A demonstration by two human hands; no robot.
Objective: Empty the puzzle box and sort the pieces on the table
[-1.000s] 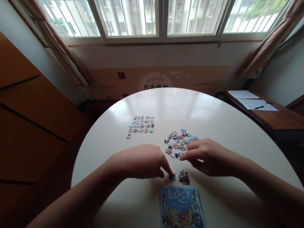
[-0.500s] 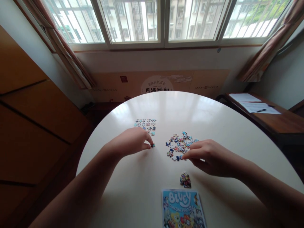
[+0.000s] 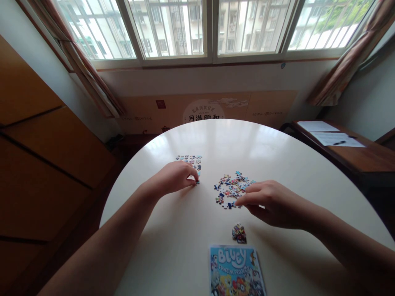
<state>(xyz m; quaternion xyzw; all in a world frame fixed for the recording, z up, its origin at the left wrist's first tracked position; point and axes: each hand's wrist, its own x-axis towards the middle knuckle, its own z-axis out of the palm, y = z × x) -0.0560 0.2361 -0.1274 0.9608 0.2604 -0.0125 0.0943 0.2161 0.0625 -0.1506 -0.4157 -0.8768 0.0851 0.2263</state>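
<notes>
My left hand (image 3: 177, 176) is closed in a pinch, thumb and forefinger on a small jigsaw puzzle piece (image 3: 198, 182) at the tabletop. Just beyond it, puzzle pieces laid out in rows (image 3: 197, 157) are partly covered by the hand. My right hand (image 3: 268, 202) reaches over the right side of a loose heap of puzzle pieces (image 3: 228, 192). Its fingers are apart, and the extended forefinger touches the heap's near edge; no held piece shows. Some pieces in the heap lie with their pale backs up, others show blue and mixed colours.
Nearer me on the round white table (image 3: 148, 246) lie a small dense pile of colourful pieces (image 3: 239, 233) and a blue picture card lettered "Bluey" (image 3: 236, 271). A wooden side table (image 3: 354, 160) with papers (image 3: 338, 139) and a pen stands at right. Windows are ahead.
My left hand has moved slightly away from me with the puzzle piece, closer to the laid-out rows. My right hand stays over the heap, almost unmoved.
</notes>
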